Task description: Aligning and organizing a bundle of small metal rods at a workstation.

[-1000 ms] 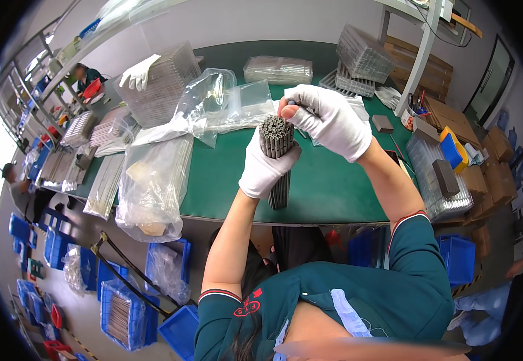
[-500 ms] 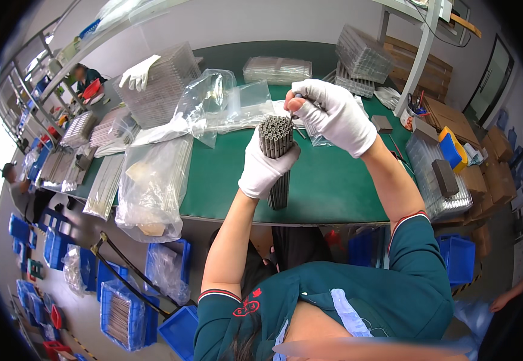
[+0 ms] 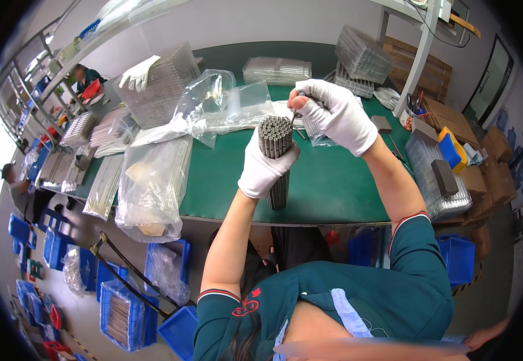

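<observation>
My left hand, in a white glove, is wrapped around an upright bundle of grey metal rods held over the green table. The rod ends face up toward me. My right hand, also gloved, is raised just right of the bundle's top and pinches a single thin grey rod near its tip. A small clear bag hangs below that hand.
Clear plastic bags lie on the table's left part, with stacked trays of rods and more trays at the back. A tray with a dark block sits right. Blue bins stand on the floor. Another person works far left.
My right hand has lifted slightly up and to the right, away from the top of the bundle, with a thin rod pinched in it. The left hand has kept the bundle still.
</observation>
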The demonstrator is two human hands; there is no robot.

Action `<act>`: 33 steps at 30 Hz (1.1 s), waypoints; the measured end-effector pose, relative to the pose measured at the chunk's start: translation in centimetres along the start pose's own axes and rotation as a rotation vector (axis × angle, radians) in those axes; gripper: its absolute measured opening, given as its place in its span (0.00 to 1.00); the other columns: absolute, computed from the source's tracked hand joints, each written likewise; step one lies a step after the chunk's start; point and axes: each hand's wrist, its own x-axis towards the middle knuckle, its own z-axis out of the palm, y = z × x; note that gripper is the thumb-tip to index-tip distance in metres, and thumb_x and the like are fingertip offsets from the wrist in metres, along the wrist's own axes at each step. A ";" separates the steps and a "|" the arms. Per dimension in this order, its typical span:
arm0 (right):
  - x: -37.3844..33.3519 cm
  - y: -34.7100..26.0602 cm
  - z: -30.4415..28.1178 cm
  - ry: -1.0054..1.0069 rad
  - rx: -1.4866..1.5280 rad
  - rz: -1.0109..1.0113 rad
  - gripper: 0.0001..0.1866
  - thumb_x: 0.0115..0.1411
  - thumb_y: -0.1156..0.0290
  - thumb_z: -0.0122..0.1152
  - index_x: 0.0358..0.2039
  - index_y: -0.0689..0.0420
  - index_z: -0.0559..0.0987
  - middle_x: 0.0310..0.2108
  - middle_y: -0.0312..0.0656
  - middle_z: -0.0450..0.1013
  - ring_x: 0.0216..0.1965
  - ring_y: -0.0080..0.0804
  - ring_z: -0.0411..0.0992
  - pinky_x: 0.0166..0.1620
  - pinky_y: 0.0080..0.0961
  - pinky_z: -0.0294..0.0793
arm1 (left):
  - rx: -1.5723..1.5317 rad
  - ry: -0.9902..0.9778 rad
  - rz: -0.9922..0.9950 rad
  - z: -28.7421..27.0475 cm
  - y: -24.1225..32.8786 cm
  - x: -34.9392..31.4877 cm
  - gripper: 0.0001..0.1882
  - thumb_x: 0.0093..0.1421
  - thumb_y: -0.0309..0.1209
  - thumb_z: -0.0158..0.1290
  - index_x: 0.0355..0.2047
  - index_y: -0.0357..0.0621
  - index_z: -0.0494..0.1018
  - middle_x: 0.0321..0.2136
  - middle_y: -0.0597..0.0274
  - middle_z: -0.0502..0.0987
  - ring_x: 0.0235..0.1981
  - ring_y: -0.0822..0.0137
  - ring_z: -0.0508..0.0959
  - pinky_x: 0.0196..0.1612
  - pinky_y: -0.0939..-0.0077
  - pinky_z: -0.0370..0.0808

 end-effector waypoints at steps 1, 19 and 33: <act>-0.1 -0.1 0.0 0.021 0.068 -0.020 0.10 0.61 0.67 0.54 0.34 0.61 0.75 0.26 0.35 0.72 0.29 0.19 0.68 0.34 0.16 0.68 | 0.010 -0.006 0.008 0.0 0.0 0.0 0.20 0.45 0.24 0.59 0.40 0.38 0.67 0.28 0.67 0.74 0.29 0.78 0.72 0.35 0.82 0.71; 0.2 -0.4 0.4 -0.063 0.069 -0.085 0.13 0.61 0.62 0.55 0.33 0.61 0.75 0.27 0.36 0.70 0.31 0.22 0.68 0.37 0.19 0.69 | 0.072 -0.011 0.016 -0.3 -0.1 0.1 0.21 0.45 0.25 0.59 0.41 0.38 0.67 0.30 0.65 0.73 0.30 0.76 0.72 0.37 0.80 0.71; 0.4 -0.6 1.1 -0.115 0.059 -0.119 0.10 0.60 0.66 0.56 0.34 0.61 0.74 0.27 0.38 0.70 0.31 0.25 0.68 0.39 0.21 0.68 | 0.121 0.030 0.005 0.0 0.0 0.2 0.19 0.43 0.26 0.59 0.37 0.38 0.67 0.28 0.64 0.73 0.29 0.75 0.72 0.35 0.79 0.71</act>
